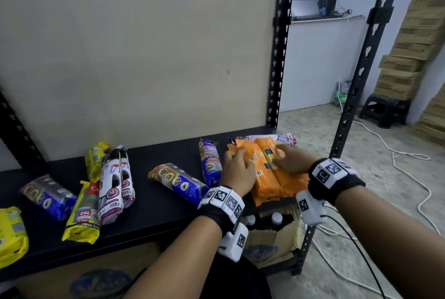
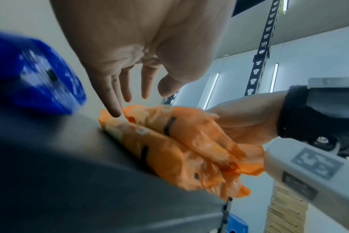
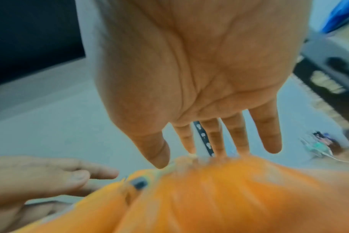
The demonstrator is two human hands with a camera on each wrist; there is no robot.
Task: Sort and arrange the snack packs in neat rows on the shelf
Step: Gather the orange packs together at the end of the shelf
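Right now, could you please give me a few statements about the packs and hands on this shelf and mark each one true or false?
1. Both hands are on the orange packs at the right end of the shelf. True: the left hand and right hand both rest there.
2. The right hand grips a blue pack. False: its straight fingers lie on the orange packs.
3. A blue pack lies just left of the left hand. True.
4. The yellow packs lie next to the orange packs. False: they lie toward the shelf's left end, like the yellow pack near the front edge.
5. The shelf surface is white. False: it is black.
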